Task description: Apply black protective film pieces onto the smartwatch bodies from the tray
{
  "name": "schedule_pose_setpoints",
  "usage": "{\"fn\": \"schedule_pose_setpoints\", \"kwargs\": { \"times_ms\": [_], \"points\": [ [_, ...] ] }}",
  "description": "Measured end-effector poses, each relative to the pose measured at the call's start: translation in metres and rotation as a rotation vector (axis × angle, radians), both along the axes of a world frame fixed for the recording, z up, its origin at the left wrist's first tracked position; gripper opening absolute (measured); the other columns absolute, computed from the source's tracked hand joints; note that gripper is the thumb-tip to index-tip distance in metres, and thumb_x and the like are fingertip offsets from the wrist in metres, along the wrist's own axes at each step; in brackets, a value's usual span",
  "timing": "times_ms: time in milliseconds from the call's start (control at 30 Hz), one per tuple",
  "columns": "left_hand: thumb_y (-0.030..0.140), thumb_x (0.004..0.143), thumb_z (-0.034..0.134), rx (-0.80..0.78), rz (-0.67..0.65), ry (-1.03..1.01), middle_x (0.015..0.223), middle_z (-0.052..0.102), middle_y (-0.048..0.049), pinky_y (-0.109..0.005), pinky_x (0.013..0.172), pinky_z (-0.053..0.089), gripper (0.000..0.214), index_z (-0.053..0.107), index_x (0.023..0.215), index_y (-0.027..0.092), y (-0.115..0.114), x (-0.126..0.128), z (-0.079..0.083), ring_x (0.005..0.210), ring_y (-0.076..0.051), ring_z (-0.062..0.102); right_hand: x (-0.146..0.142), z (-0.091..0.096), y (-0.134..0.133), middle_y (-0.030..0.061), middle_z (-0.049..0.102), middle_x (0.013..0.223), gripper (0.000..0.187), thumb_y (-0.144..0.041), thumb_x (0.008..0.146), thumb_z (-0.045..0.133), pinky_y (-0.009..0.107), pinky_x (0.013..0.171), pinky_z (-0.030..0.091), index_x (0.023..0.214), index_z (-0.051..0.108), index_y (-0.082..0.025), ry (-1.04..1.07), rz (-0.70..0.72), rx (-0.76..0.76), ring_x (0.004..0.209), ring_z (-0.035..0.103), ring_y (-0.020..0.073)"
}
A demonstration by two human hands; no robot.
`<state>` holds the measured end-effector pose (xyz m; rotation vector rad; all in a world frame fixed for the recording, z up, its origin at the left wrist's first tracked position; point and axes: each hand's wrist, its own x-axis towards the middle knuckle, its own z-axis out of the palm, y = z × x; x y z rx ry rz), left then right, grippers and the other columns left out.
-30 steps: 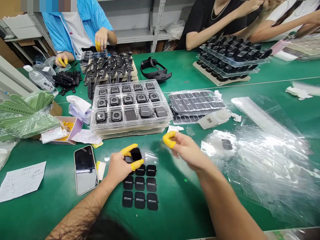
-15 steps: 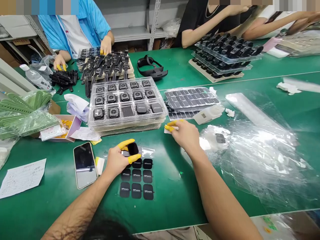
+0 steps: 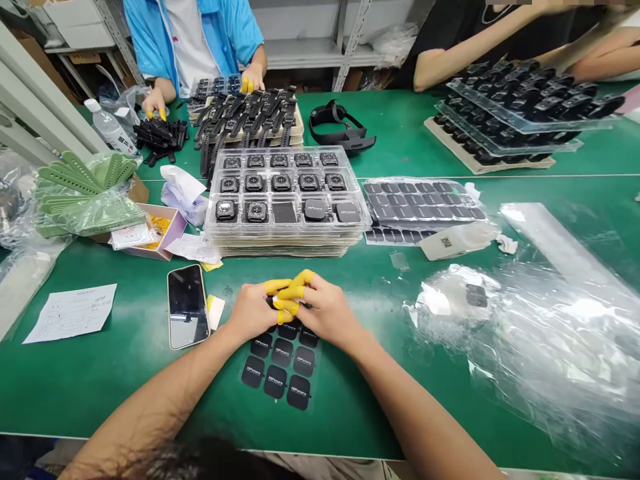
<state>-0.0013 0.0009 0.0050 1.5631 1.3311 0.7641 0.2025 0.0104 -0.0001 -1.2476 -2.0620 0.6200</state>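
Observation:
My left hand [image 3: 255, 310] and my right hand [image 3: 323, 310] meet above a clear sheet of black square stickers [image 3: 280, 367] on the green table [image 3: 350, 393]. Both wear yellow finger cots, and the fingertips pinch together around a small black watch body [image 3: 273, 303] that is almost wholly hidden between them. The left hand holds it from the left; the right hand's thumb and forefinger press on it from the right. Just beyond stands a stack of clear trays [image 3: 287, 200] filled with watch bodies.
A phone [image 3: 187, 305] lies left of my hands, a paper slip [image 3: 73, 313] farther left. Crumpled clear plastic [image 3: 525, 333] covers the right side. Sticker sheets [image 3: 420, 203], green straps [image 3: 85, 193], a small box [image 3: 155, 230] and other people's hands at trays [image 3: 510, 113] lie beyond.
My right hand came back from the spot near the tray stack and joined my left hand on the watch body. The view shifted to the left.

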Motion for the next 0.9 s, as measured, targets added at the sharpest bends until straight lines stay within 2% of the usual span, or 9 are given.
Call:
{"fn": "schedule_pose_setpoints", "kwargs": {
  "times_ms": [100,267,400,500,567,600,733,800,900],
  "points": [
    [0.024,0.07,0.09,-0.014,0.058,-0.008,0.09,0.087,-0.0018,-0.031,0.078,0.063,0.05,0.088,0.12,0.02,0.0,0.001,0.001,0.079,-0.021,0.078,0.002,-0.004,-0.001,0.0089,0.075,0.099,0.021,-0.034,0.103,0.065,0.034,0.076,0.055,0.102,0.084,-0.024,-0.035,-0.097,0.065,0.088,0.071,0.0228],
    [0.028,0.068,0.095,-0.04,0.105,-0.05,0.096,0.089,-0.0038,-0.031,0.081,0.065,0.058,0.086,0.125,0.02,0.001,0.0,-0.001,0.085,-0.022,0.081,0.008,-0.01,-0.004,0.0094,0.074,0.096,0.022,-0.026,0.1,0.06,0.034,0.07,0.052,0.097,0.082,-0.022,-0.125,-0.156,0.047,0.084,0.07,0.0237],
    [0.034,0.067,0.098,-0.044,0.135,-0.035,0.095,0.089,-0.0037,-0.032,0.083,0.067,0.06,0.086,0.125,0.022,0.001,0.0,-0.003,0.085,-0.023,0.082,0.007,-0.002,-0.004,0.0095,0.076,0.1,0.021,-0.034,0.102,0.062,0.037,0.077,0.057,0.097,0.08,-0.025,0.033,-0.359,0.067,0.09,0.071,0.0252],
    [0.027,0.067,0.095,-0.033,0.11,-0.041,0.099,0.09,-0.0037,-0.032,0.085,0.067,0.058,0.087,0.125,0.021,0.001,0.0,-0.003,0.086,-0.023,0.081,-0.002,0.003,-0.005,0.0093,0.075,0.096,0.023,-0.039,0.104,0.063,0.038,0.082,0.059,0.094,0.079,-0.027,0.123,-0.219,0.065,0.091,0.071,0.0255],
    [0.021,0.067,0.092,-0.009,0.074,-0.05,0.101,0.09,-0.004,-0.033,0.087,0.066,0.056,0.087,0.123,0.021,0.0,0.0,-0.004,0.089,-0.023,0.081,-0.005,0.001,-0.005,0.0109,0.075,0.097,0.026,-0.038,0.105,0.061,0.039,0.081,0.059,0.093,0.08,-0.025,0.091,-0.119,0.048,0.09,0.071,0.0258],
    [0.021,0.067,0.092,-0.003,0.074,-0.054,0.1,0.089,-0.0041,-0.033,0.087,0.066,0.055,0.088,0.122,0.02,0.0,0.0,-0.003,0.088,-0.023,0.081,-0.005,0.0,-0.004,0.0116,0.075,0.098,0.027,-0.038,0.105,0.06,0.038,0.078,0.058,0.092,0.08,-0.024,0.05,-0.134,0.041,0.089,0.071,0.026],
    [0.032,0.068,0.095,-0.025,0.151,-0.059,0.092,0.088,-0.0036,-0.032,0.08,0.066,0.058,0.087,0.124,0.021,0.0,0.001,-0.002,0.082,-0.022,0.08,0.004,-0.005,-0.003,0.0108,0.075,0.098,0.027,-0.039,0.104,0.06,0.038,0.074,0.055,0.093,0.08,-0.024,-0.081,-0.404,0.059,0.086,0.07,0.0261],
    [0.031,0.069,0.094,-0.017,0.136,-0.046,0.092,0.088,-0.0024,-0.03,0.079,0.065,0.057,0.087,0.125,0.022,-0.001,0.001,-0.002,0.082,-0.021,0.079,0.003,-0.004,-0.007,0.0099,0.076,0.1,0.027,-0.041,0.106,0.06,0.037,0.077,0.056,0.096,0.081,-0.026,-0.051,-0.381,0.089,0.089,0.071,0.0253],
    [0.023,0.068,0.09,0.026,0.054,-0.019,0.09,0.088,-0.0005,-0.029,0.08,0.065,0.052,0.089,0.12,0.021,-0.001,0.0,-0.001,0.081,-0.021,0.079,-0.004,-0.002,-0.01,0.009,0.075,0.102,0.023,-0.04,0.106,0.063,0.035,0.078,0.055,0.1,0.082,-0.028,-0.046,-0.216,0.082,0.092,0.07,0.0242]
  ]
}}
